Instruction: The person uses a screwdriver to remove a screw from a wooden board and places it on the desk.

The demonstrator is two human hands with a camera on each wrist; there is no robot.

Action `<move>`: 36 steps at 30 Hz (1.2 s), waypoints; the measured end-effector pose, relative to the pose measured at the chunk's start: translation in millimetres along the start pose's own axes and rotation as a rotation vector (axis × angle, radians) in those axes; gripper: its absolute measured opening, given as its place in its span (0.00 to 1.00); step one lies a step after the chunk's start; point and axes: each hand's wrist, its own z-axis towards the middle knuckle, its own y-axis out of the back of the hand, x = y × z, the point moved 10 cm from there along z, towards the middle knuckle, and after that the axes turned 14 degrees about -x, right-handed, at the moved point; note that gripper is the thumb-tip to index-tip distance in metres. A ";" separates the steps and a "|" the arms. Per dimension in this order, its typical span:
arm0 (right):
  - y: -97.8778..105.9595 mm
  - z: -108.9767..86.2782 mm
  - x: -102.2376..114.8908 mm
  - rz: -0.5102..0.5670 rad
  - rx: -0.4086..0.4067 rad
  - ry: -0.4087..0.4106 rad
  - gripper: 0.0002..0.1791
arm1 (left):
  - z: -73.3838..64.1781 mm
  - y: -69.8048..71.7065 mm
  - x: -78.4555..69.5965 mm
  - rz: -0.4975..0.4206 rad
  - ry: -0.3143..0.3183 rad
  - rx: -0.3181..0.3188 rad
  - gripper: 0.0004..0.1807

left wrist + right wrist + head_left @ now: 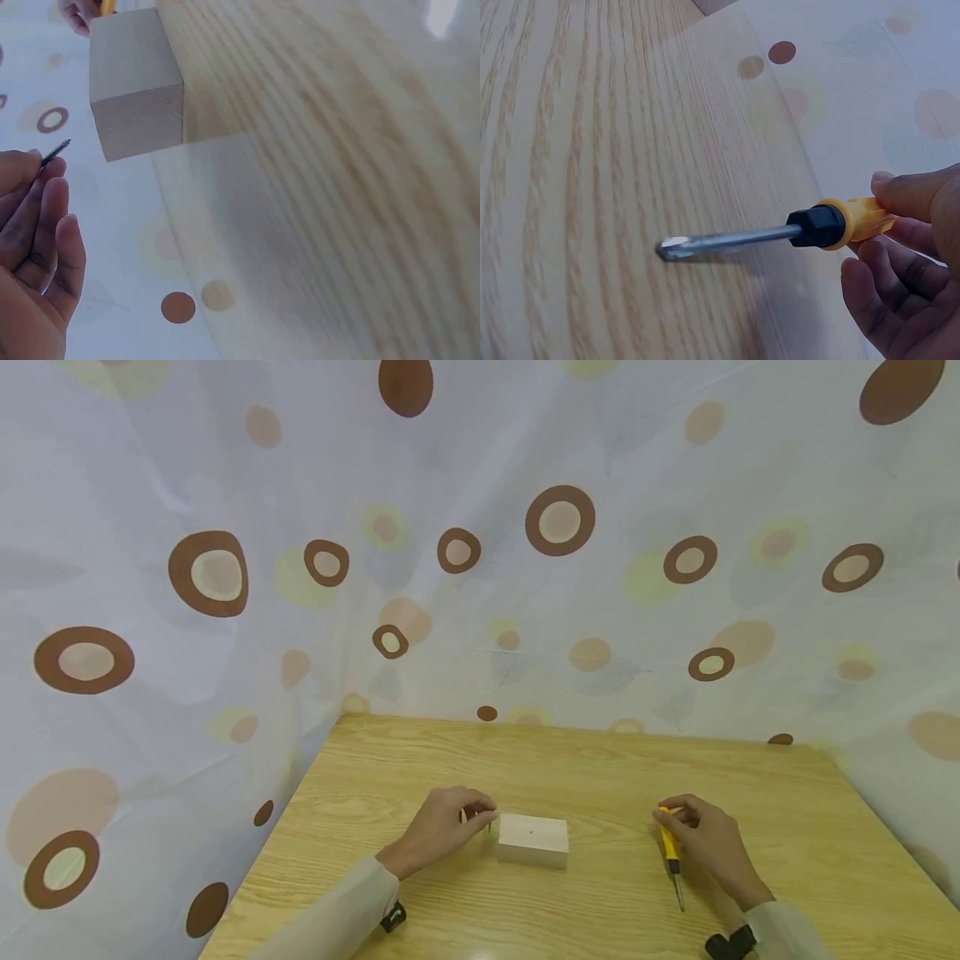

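Observation:
Between thumb and forefinger, my left hand (446, 822) pinches a small dark screw (55, 152), its threaded tip pointing away from the fingers in the left wrist view. Just right of that hand lies a pale wooden block (532, 841) with a small dark spot on its top face. My right hand (708, 839) grips a screwdriver (671, 852) by its yellow handle. The screwdriver's metal shaft (742, 238) points down toward the near side of the table, and a black collar joins it to the handle.
Both hands are over a wood-grain table (600, 910). A white curtain (480, 610) with brown and yellow circles hangs along its back and sides. Each wrist wears a black camera mount, such as the right one (729, 943).

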 end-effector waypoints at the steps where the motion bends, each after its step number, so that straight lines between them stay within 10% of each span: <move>1: -0.1 -0.2 0.4 0.001 0.002 -0.002 0.27 | -2.9 2.4 3.0 0.000 0.011 0.001 0.05; 13: 2.9 -1.5 2.9 -0.016 -0.013 0.000 0.27 | -27.8 30.9 33.4 0.034 0.101 -0.016 0.06; 36: -1.5 -0.8 -9.7 -0.134 -0.009 0.000 0.24 | -47.2 28.2 69.6 0.164 0.300 0.101 0.05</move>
